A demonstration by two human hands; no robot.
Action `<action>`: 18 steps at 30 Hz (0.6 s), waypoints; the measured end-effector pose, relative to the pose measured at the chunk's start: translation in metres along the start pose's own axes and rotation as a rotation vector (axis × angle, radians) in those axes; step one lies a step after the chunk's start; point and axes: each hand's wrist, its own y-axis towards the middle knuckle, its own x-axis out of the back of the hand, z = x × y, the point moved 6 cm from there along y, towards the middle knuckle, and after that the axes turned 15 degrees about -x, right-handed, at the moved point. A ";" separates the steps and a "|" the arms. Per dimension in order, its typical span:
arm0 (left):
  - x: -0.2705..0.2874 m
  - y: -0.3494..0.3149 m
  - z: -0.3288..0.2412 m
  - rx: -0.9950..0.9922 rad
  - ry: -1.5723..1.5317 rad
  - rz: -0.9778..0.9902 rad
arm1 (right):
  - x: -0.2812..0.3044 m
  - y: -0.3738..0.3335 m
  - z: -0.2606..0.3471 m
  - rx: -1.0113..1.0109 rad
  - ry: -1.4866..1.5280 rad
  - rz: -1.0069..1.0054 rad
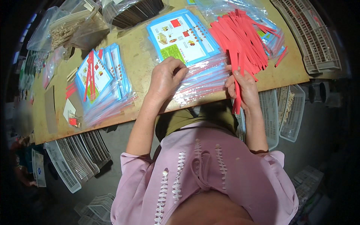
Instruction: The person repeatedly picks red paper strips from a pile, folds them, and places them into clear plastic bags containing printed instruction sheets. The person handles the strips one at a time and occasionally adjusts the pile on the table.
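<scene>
In front of me lies a stack of clear plastic bags (198, 84), each with a blue-bordered printed card (195, 41) inside. My left hand (165, 80) rests at the near left of the stack, fingers curled and pinching at the edge of the top bag; the fingertips are partly hidden. My right hand (243, 88) is closed around a few flat red strips (237, 97), which hang below the fingers and stick up above them. Just beyond it, a big loose pile of red strips (243, 41) lies on more bagged cards.
On the left, a second stack of bagged cards (101, 80) has red strips on top. Bags of wooden sticks (69, 28) and a bagged dark stack (135, 13) stand at the back of the yellowish table (146, 69). Plastic baskets (73, 161) sit below; another crate (311, 41) stands right.
</scene>
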 end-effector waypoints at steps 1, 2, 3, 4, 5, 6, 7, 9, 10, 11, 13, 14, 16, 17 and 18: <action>-0.001 -0.001 0.004 0.008 -0.027 -0.014 | -0.005 0.001 0.000 -0.004 -0.003 0.012; -0.001 -0.001 0.007 0.015 -0.054 -0.031 | -0.010 0.002 0.001 -0.007 -0.008 0.026; 0.000 -0.002 0.007 0.011 -0.048 -0.036 | -0.015 0.004 0.002 -0.010 -0.013 0.039; -0.001 -0.002 0.006 0.006 -0.042 -0.041 | -0.021 0.005 0.001 -0.020 -0.004 0.057; -0.001 -0.002 0.005 0.003 -0.037 -0.047 | -0.027 0.008 0.000 -0.030 0.004 0.076; -0.001 -0.001 0.004 -0.009 -0.023 -0.036 | -0.033 0.010 -0.001 -0.040 0.013 0.094; -0.001 0.001 0.002 -0.020 -0.010 -0.025 | -0.038 0.013 -0.002 -0.040 -0.008 0.120; -0.002 0.001 -0.002 -0.049 0.011 0.038 | -0.046 0.018 -0.006 -0.050 0.005 0.137; 0.000 0.000 -0.008 -0.113 0.080 0.030 | -0.048 0.020 -0.007 -0.055 0.011 0.146; 0.002 -0.002 -0.017 -0.179 0.150 0.021 | -0.048 0.021 -0.007 -0.056 0.009 0.131; 0.003 -0.007 -0.030 -0.230 0.251 0.072 | -0.048 0.020 -0.008 -0.054 0.004 0.104; 0.002 -0.010 -0.033 -0.241 0.266 0.077 | -0.046 0.021 -0.011 -0.066 -0.002 0.081; 0.004 -0.015 -0.034 -0.265 0.324 0.076 | -0.042 0.023 -0.015 -0.077 -0.015 0.057; 0.003 -0.018 -0.026 -0.221 0.305 0.104 | -0.039 0.024 -0.018 -0.098 -0.048 -0.004; 0.001 -0.022 -0.022 -0.208 0.276 0.083 | -0.033 0.024 -0.025 -0.107 -0.119 -0.029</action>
